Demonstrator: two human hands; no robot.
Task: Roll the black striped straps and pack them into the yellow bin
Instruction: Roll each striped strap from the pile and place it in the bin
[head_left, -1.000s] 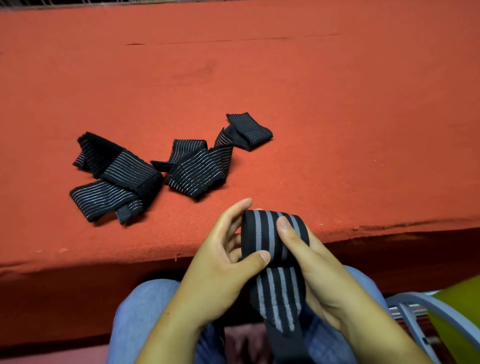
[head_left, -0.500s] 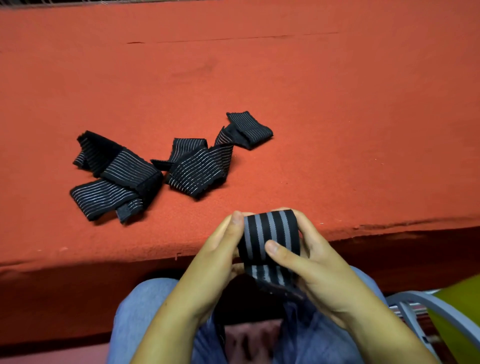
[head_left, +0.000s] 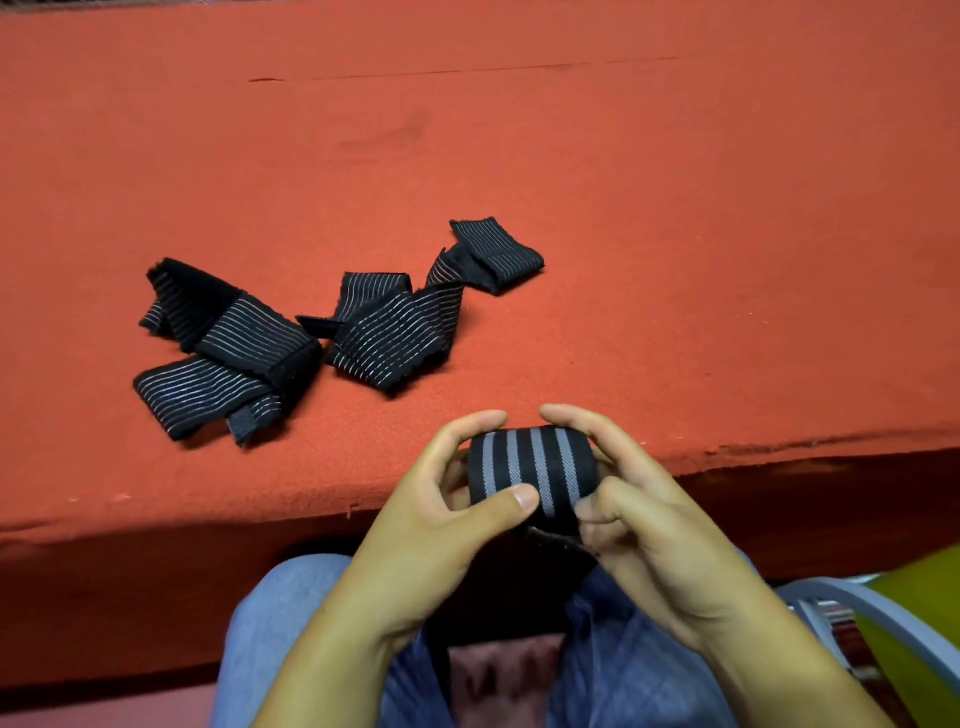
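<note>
Both hands grip a rolled black strap with grey stripes at the near edge of the red desk

The left hand (head_left: 441, 525) and the right hand (head_left: 649, 525) clasp the rolled strap (head_left: 532, 470) from either side, left thumb pressed on its front. Two unrolled straps (head_left: 228, 353) (head_left: 405, 327) lie crumpled on the desk (head_left: 675, 208), apart from the hands. A corner of the yellow bin (head_left: 924, 618) shows at lower right
</note>
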